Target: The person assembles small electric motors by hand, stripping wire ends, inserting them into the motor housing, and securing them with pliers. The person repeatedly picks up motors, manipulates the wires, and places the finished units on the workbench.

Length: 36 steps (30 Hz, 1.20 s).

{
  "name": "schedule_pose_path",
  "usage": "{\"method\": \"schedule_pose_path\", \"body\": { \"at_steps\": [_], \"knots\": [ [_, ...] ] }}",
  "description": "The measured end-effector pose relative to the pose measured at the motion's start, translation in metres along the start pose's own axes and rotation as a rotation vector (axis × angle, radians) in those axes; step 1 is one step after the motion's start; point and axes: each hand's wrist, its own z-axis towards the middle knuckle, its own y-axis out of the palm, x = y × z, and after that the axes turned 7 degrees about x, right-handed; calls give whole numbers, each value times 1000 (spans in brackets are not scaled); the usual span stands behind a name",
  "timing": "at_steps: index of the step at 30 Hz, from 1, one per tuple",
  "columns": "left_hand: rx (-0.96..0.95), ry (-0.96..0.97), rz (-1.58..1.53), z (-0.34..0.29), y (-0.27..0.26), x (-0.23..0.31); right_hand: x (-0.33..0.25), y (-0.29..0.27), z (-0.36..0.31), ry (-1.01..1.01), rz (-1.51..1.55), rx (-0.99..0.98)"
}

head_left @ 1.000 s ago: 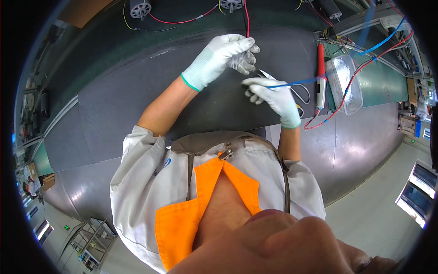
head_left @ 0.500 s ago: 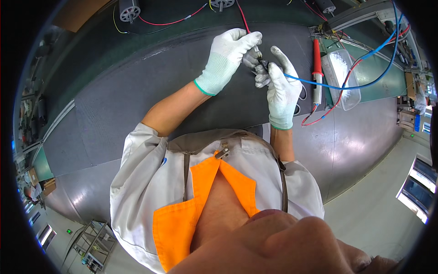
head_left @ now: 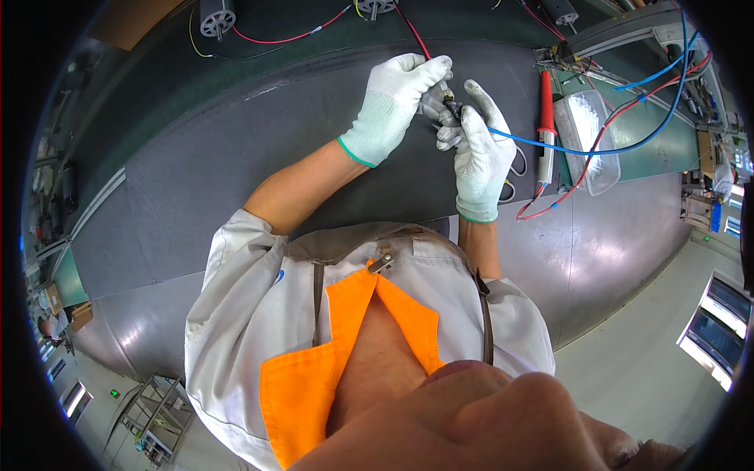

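Narrow grips at upper centre: the left hand (head_left: 399,85) pinches a red wire (head_left: 415,35), and just beside it the right hand (head_left: 479,149) holds a blue cable (head_left: 542,144) near its dark end (head_left: 451,105); from where I stand, I can't tell whether they touch. Beneath spreads a dark bench mat (head_left: 251,133), with a clear plastic box (head_left: 605,180) toward the right, then a slimmer red-and-white tool (head_left: 547,116) beside it.

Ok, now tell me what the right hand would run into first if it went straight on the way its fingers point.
The right hand would probably meet the left hand, whose fingertips, by the red wire, lie just ahead, up and to the left. Depth between them is unclear.
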Motion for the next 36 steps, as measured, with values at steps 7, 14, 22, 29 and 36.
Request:
{"method": "schedule_pose_path", "body": {
  "at_steps": [7,14,22,29,36],
  "knots": [
    [32,93,41,-4,5,5,2,7,0,-34,12,36],
    [34,88,19,-6,4,4,4,5,0,-3,49,13],
    [93,78,-18,-12,7,-6,13,15,2,-60,-22,41],
    [19,-8,-258,-1,-3,-22,15,8,13,-17,-56,-39],
    [81,133,-272,16,-26,-20,-37,-111,42,-655,-1696,178]
  ]
}}
